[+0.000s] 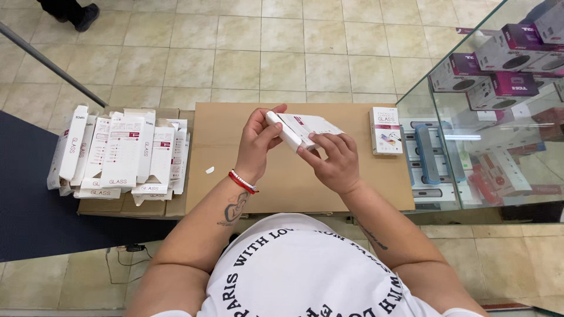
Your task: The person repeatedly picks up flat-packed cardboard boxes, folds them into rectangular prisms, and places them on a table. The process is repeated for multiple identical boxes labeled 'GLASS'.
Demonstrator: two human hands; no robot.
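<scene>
Both hands (258,141) (332,158) hold a flat white box (302,128), open-ended.

box pile (120,155) left of board (223,141), carton (386,130) right

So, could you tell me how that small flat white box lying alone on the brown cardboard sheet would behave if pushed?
The small flat white box looks thin, so probably light. Lying flat on the brown cardboard sheet, it would likely slide rather than tip or roll.
</scene>
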